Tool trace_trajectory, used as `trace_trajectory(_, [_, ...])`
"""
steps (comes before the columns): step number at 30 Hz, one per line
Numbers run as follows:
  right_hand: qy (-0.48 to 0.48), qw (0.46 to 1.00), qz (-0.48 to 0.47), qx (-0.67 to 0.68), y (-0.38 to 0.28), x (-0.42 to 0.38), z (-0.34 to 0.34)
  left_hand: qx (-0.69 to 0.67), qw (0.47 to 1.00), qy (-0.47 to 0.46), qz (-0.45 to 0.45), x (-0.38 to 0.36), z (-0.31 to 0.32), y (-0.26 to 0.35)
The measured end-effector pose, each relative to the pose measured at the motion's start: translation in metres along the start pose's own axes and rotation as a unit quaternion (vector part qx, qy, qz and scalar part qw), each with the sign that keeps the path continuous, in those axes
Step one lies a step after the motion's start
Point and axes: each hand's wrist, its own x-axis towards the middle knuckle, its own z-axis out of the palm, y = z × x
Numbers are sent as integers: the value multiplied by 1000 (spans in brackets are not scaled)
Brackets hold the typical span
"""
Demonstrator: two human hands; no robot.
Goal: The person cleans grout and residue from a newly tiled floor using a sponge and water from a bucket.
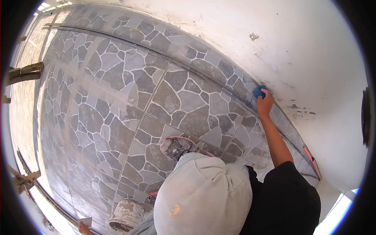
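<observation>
At the foot of the white wall (309, 58), my right hand (265, 103) has its fingers closed around a small blue sponge (258, 91). The sponge touches the seam between wall and tiled floor (194, 113). My left hand (84, 229) shows only partly at the lower left edge, gripping a flat, greyish scraper-like blade (85, 222). A plaster-smeared bucket (127, 214) sits to the right of that hand, its inside mostly hidden. My bent leg in pale, stained trousers (203, 192) covers the lower middle of the view.
Long ribbed steel bars (156, 52) lie on the floor, running alongside the wall. A red-and-black tool (309, 153) rests at the wall's foot on the right. Pieces of wood (25, 73) stick in from the left. My dusty shoe (176, 147) stands on the tiles.
</observation>
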Motion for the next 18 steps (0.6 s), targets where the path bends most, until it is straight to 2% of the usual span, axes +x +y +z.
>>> trace_trajectory(2, [101,994,-38,28,-27,-1,46,19,999,-14,22,8,4,9])
trace_trajectory(4, [133,990,-31,36,-101,17,70,24,998,-33,40,23,13,36])
trace_trajectory(5, [138,985,-70,78,-139,25,83,61,995,12,72,29,21,56])
trace_trajectory(6, [146,977,-110,108,-181,32,96,94,988,16,121,43,24,80])
trace_trajectory(7, [118,974,-157,115,-222,42,101,23,992,-1,124,69,36,94])
trace_trajectory(9, [125,960,-227,107,-284,71,129,14,977,-37,210,86,49,154])
trace_trajectory(10, [101,964,-232,86,-307,74,134,34,972,-24,230,87,54,184])
trace_trajectory(12, [82,968,-232,50,-298,85,120,25,962,-29,269,95,65,225])
trace_trajectory(14, [-10,944,-329,1,-259,83,95,25,960,-39,275,102,70,232])
trace_trajectory(16, [-24,951,-307,-19,-193,66,62,28,963,-53,262,111,73,206])
trace_trajectory(17, [-25,954,-297,-16,-154,55,48,92,961,-31,258,97,70,198])
trace_trajectory(18, [-9,960,-278,-19,-117,42,31,99,961,-26,258,84,67,185])
